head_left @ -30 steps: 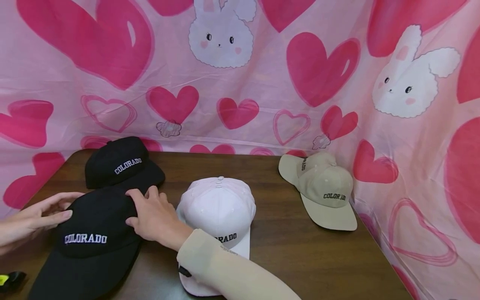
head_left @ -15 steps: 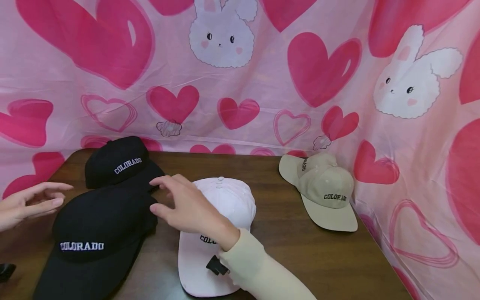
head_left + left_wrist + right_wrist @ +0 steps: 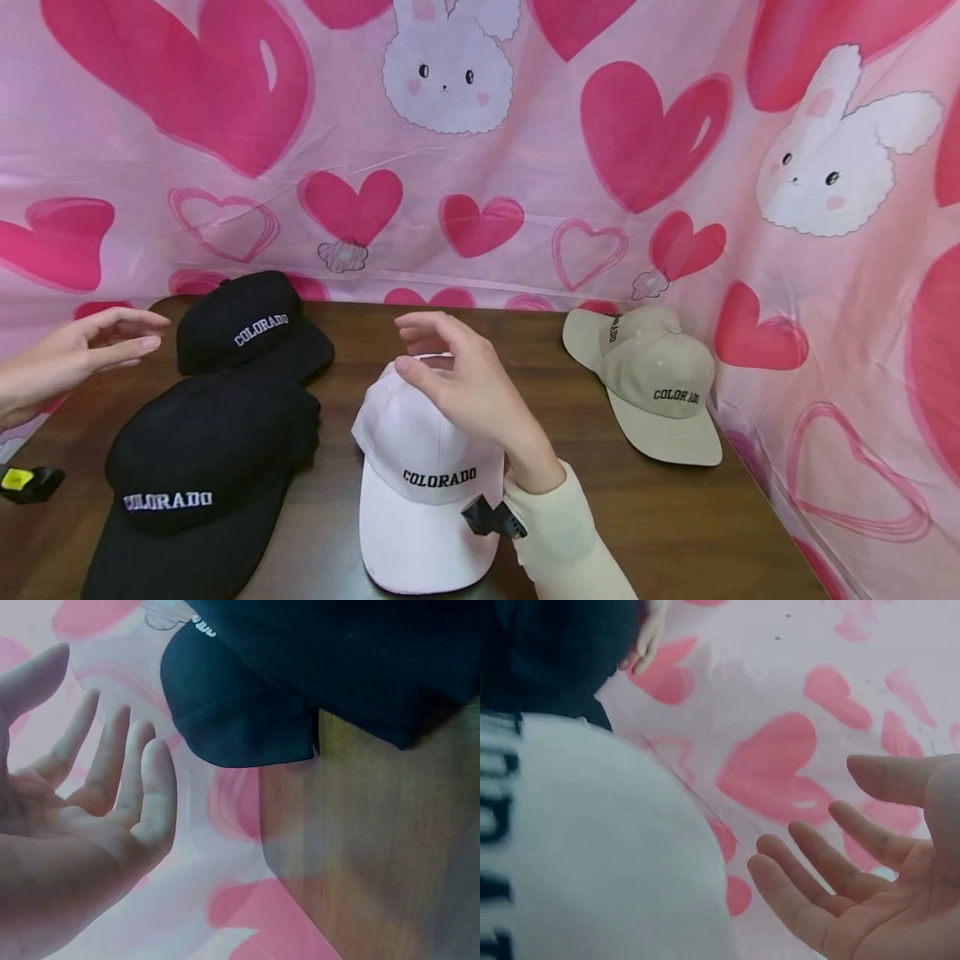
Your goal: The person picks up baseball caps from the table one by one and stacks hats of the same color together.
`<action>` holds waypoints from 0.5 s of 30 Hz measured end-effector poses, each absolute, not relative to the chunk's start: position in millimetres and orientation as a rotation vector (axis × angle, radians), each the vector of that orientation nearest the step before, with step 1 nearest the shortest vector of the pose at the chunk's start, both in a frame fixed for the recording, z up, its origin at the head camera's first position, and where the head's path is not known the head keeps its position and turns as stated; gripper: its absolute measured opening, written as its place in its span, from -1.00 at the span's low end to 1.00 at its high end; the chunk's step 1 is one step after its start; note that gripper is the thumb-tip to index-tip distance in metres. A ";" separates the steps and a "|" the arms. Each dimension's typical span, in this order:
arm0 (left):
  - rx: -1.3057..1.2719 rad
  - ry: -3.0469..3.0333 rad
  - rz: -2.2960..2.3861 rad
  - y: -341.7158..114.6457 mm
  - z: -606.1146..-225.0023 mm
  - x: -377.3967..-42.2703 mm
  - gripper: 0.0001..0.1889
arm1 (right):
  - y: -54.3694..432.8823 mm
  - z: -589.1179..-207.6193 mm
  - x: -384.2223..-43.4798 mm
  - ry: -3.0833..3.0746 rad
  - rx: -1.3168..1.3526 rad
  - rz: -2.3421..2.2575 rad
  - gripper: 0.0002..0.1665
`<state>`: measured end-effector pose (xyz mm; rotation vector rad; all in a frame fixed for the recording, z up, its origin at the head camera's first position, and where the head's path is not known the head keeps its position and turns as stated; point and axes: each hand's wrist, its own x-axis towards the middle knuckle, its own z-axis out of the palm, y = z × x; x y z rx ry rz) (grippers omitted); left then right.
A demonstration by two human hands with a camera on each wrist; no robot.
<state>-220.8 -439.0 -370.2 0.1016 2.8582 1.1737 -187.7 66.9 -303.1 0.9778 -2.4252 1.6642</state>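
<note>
My left hand is in the air at the left of the head view, fingers loosely extended and holding nothing. Beside and below it sits a black baseball cap with white COLORADO lettering, its brim toward me. A second black cap is behind the first, brim turned right. My right hand hovers over a white baseball cap lettered in black, covering part of its crown in the head view. In the right wrist view, the fingers of that hand are spread beside the white cap, with nothing between them.
Two beige caps overlap at the back right of the brown wooden table; the front beige cap also reads COLORADO. A pink cloth with hearts and rabbits hangs behind and along the right. Small black cameras are on both wrists.
Both hands have come away from the front black cap, which stays on the table. The left hand has risen; the right has moved rightward over the white cap.
</note>
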 end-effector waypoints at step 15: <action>-0.033 2.731 1.193 -439.4 -370.8 -265.8 -0.02 | 86.6 -303.1 -201.1 -2.431 0.878 1.918 -0.30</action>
